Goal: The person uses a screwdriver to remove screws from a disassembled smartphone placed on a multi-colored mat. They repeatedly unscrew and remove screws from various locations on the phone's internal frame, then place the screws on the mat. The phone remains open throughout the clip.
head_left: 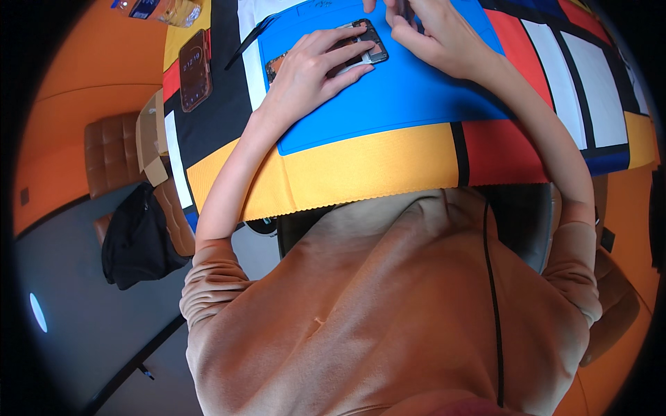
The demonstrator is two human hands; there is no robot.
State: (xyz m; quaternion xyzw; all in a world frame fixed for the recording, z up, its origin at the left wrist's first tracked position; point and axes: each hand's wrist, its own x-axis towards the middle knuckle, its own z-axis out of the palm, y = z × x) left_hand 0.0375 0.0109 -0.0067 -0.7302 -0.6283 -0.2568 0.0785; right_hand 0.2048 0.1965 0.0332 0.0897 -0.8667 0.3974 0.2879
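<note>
An opened-up phone with its inner parts bare lies on a blue mat. My left hand rests over it, fingers stretched and spread across its face, the thumb along its near edge. At the top of the view, to the right of the phone, my right hand is raised above the mat with bent fingers. It is closed around a slim greyish thing, cut off by the picture's edge, whose kind I cannot make out.
Black tweezers lie at the mat's left edge. Further left are a second phone with a lit screen and a clear plastic bottle. A colour-blocked cloth covers the table. Left of it stand a brown chair with a black bag and a cardboard box.
</note>
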